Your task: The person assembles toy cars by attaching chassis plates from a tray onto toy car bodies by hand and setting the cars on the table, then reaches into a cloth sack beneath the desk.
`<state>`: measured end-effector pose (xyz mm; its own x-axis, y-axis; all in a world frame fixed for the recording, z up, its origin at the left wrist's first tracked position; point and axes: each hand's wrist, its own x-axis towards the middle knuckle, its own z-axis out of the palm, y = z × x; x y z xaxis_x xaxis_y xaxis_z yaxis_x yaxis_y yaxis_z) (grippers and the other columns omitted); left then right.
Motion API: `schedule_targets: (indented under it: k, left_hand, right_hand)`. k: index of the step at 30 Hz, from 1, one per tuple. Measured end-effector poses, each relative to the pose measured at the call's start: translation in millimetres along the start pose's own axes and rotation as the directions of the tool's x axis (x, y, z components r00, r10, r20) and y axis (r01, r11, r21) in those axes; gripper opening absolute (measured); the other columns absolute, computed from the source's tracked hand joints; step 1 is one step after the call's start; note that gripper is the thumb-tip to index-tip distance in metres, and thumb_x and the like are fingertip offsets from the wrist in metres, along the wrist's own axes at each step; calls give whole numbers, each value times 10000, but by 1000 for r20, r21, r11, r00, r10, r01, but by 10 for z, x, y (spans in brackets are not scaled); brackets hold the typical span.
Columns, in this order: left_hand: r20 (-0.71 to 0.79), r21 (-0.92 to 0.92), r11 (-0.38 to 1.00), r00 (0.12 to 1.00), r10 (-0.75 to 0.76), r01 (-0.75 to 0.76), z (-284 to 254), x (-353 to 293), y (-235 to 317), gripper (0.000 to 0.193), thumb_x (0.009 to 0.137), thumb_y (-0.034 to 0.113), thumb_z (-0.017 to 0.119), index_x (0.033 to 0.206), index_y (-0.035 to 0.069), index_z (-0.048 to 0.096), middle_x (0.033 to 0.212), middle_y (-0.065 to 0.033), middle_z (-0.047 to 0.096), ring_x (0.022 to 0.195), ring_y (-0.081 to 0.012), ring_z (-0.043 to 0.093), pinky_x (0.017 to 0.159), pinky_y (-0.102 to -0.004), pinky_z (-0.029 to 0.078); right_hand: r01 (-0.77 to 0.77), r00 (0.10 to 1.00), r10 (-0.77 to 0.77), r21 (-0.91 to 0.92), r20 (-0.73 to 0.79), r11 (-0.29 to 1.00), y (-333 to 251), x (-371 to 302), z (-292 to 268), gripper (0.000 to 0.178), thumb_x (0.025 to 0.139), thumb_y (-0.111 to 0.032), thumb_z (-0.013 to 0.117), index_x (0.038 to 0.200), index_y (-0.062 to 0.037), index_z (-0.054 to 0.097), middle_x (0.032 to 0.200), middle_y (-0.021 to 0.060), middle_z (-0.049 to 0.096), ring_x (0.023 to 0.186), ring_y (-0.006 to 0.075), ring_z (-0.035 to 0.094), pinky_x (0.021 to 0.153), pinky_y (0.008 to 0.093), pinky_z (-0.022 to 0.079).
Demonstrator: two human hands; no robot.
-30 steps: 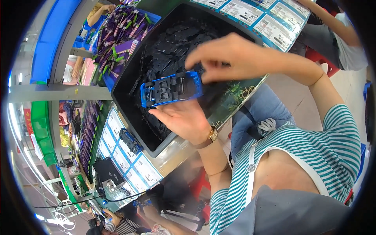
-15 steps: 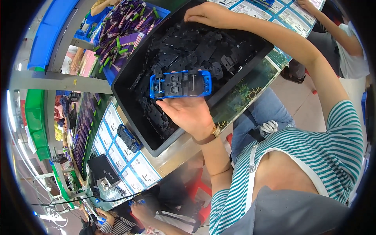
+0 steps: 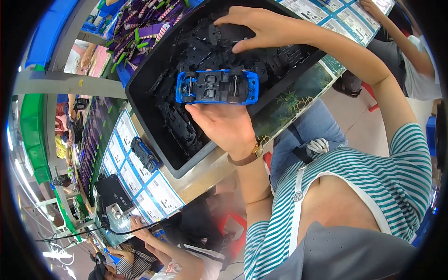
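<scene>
A blue toy car [image 3: 217, 87] lies upside down over my left hand [image 3: 226, 128], its black underside, wheels and axles facing up. My left palm and thumb show below the car; the fingers are mostly hidden beneath it. My right hand [image 3: 261, 29] hovers over the far part of a black bin [image 3: 184, 168], thumb and fingers spread, with nothing seen between them. Flat black plastic parts [image 3: 186, 126] fill the bin in a loose heap, under both hands.
Purple, green and striped pieces [image 3: 140, 35] are piled beyond the bin at the left. Another toy car [image 3: 144, 154] rests on the label-covered table [image 3: 165, 198]. A grey metal post [image 3: 70, 86] stands at left. Co-workers' arms [image 3: 156, 242] show at lower left, another person [image 3: 420, 60] at upper right.
My right hand has opened, its thumb and fingers now apart above the parts. The car stays on my left hand. A co-worker's arm has reached toward the table at lower left.
</scene>
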<state>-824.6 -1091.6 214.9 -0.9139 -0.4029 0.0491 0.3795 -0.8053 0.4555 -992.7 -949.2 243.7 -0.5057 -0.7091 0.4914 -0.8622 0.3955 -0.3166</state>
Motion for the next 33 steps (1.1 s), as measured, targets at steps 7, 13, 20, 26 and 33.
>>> schedule_targets:
  k: [7,13,20,26,33]
  left_hand:
    - [-21,33,999,999,39,-38,12,11,-49,498,1000,477,354,1370,154,440,1385,-109,481,1272,-290,458,1050,-551,348]
    - [14,59,991,992,123,-123,40,6,-84,521,1009,488,333,1384,134,406,1390,-53,462,1258,-236,450,1065,-427,349]
    - [-42,-40,995,995,92,-93,-62,-38,-107,539,1012,505,307,1375,121,413,1368,-39,477,1248,-171,455,1072,-338,335]
    - [16,-60,997,999,50,-49,-18,-83,-83,570,1003,536,295,1379,124,415,1366,-19,475,1253,-179,455,1081,-347,338]
    - [34,3,994,993,113,-113,75,-65,-73,541,987,479,405,1393,123,425,1353,-43,502,1232,-195,480,1054,-365,364]
  right_hand:
    - [13,1000,-13,42,-3,999,-227,-44,-212,431,859,-316,677,1168,-31,583,1025,160,598,922,308,608,788,355,490]
    - [181,968,-176,15,-177,983,-781,-70,-212,515,813,-394,684,1153,-14,605,1018,150,636,920,318,631,791,375,508]
    - [162,970,-176,-91,-170,983,-1206,-17,100,505,796,-407,677,1099,-8,614,1009,118,631,868,263,656,693,328,543]
    - [124,982,-140,-124,-125,985,-1266,-9,220,571,782,-412,693,1165,1,596,1123,121,630,939,245,652,754,313,546]
    - [212,939,-265,-239,-217,948,-1217,-65,345,551,796,-330,655,1165,70,567,1081,154,623,914,244,652,761,312,541]
